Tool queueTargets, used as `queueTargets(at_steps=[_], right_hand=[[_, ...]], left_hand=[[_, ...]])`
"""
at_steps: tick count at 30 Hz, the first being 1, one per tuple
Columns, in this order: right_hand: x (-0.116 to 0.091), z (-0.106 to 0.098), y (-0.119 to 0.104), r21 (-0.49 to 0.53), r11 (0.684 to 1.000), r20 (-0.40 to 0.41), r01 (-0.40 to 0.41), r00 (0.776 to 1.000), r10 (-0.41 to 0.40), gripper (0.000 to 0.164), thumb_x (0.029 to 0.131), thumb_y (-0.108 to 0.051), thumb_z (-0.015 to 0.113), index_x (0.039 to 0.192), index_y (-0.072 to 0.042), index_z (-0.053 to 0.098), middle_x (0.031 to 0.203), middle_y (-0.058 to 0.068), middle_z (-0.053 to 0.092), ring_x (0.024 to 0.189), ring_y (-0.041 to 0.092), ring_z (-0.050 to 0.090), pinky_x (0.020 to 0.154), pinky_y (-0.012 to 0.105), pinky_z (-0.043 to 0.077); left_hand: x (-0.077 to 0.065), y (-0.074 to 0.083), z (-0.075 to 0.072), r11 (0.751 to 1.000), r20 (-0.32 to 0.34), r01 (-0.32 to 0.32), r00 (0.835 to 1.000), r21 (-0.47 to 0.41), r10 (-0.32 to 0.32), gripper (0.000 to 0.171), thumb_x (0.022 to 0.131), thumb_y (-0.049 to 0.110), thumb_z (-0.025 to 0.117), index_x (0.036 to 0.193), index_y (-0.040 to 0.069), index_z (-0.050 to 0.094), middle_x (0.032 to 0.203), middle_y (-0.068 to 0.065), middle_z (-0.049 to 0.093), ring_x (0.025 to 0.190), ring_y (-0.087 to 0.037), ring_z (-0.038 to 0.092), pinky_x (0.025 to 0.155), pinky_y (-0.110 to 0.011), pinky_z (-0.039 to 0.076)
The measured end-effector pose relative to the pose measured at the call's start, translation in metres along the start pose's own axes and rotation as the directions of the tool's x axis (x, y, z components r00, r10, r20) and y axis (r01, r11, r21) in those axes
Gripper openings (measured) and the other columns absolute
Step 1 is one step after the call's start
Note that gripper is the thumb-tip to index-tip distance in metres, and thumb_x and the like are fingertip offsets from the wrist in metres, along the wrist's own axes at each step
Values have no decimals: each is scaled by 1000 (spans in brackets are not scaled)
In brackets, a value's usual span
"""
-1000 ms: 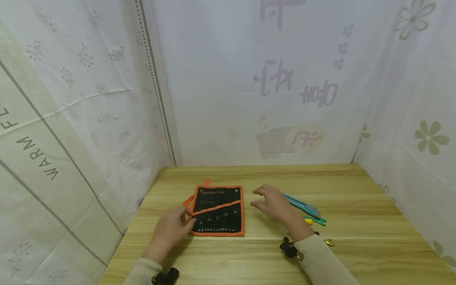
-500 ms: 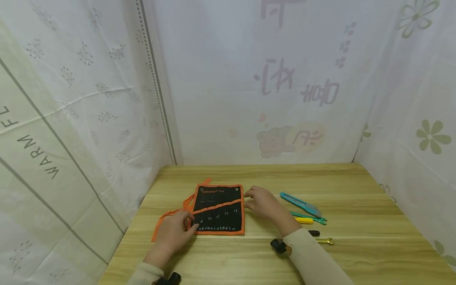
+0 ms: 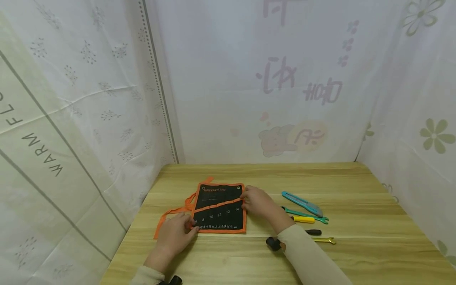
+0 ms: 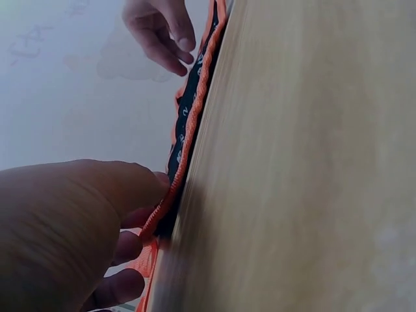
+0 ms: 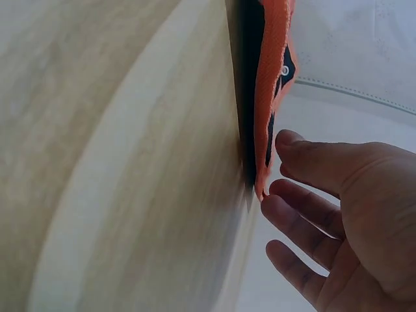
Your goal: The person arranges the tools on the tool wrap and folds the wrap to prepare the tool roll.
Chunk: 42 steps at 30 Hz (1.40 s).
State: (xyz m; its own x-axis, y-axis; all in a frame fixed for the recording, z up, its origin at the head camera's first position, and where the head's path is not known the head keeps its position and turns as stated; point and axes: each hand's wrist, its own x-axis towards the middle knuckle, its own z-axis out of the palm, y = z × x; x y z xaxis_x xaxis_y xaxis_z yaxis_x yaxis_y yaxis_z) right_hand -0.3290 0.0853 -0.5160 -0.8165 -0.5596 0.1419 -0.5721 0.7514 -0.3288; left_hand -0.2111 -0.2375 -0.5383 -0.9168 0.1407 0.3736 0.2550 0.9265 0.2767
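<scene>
A black tool pouch [image 3: 217,206] with orange trim and a slanted row of numbered pockets lies flat on the wooden table. At its lower left corner, my left hand [image 3: 174,234] pinches the edge, thumb on the front face and fingers around the side; the left wrist view shows this thumb [image 4: 140,185] on the trim. Along the opposite side, my right hand [image 3: 259,202] has its fingertips right at the right edge. In the right wrist view, the right thumb [image 5: 312,156] and fingers are spread apart beside the orange trim.
Orange tie straps [image 3: 167,213] trail left of the pouch. To the right lie a teal utility knife [image 3: 302,203], a green wrench [image 3: 322,219], a yellow-handled tool [image 3: 304,219], a black-handled tool [image 3: 313,232] and a gold wrench [image 3: 325,240], partly behind the right forearm. Curtains surround the table.
My right hand has moved left, from beside the tools to the pouch's right edge, uncovering more of the tools. My left hand stays at the pouch's lower left corner.
</scene>
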Motion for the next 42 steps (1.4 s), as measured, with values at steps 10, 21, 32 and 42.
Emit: queueTargets(at_steps=[10, 21, 32, 42], right_hand=[[9, 4, -2, -36, 999, 56, -34, 998, 36, 29, 98, -26, 78, 123, -13, 77, 125, 4, 65, 119, 26, 63, 101, 42, 53], [4, 4, 1, -36, 998, 68, -43, 997, 46, 36, 96, -28, 81, 127, -10, 75, 122, 7, 61, 115, 28, 61, 97, 45, 53], [-12, 1, 0, -32, 999, 82, -44, 996, 46, 32, 95, -32, 82, 120, -13, 77, 113, 0, 56, 98, 20, 58, 86, 43, 51], [-31, 0, 1, -16, 999, 79, -34, 996, 35, 28, 96, -29, 80, 118, -13, 79, 112, -1, 60, 94, 16, 61, 82, 39, 53]], left_hand=[[-1, -1, 1, 1000, 14, 10, 1000, 21, -10, 25, 81, 38, 91, 83, 28, 68, 74, 15, 52, 66, -4, 49, 64, -31, 39], [-1, 0, 3, 999, -6, 19, 1000, 31, -19, 23, 81, 38, 91, 88, 25, 74, 73, 15, 53, 66, -5, 52, 65, -33, 40], [3, 0, 3, 998, -2, 29, 1000, 53, -28, 20, 82, 36, 90, 93, 24, 78, 74, 13, 52, 64, -5, 49, 64, -32, 37], [14, -3, 5, 995, 10, 12, 1000, 95, -13, 16, 84, 34, 87, 92, 25, 77, 75, 13, 52, 64, -7, 49, 64, -37, 42]])
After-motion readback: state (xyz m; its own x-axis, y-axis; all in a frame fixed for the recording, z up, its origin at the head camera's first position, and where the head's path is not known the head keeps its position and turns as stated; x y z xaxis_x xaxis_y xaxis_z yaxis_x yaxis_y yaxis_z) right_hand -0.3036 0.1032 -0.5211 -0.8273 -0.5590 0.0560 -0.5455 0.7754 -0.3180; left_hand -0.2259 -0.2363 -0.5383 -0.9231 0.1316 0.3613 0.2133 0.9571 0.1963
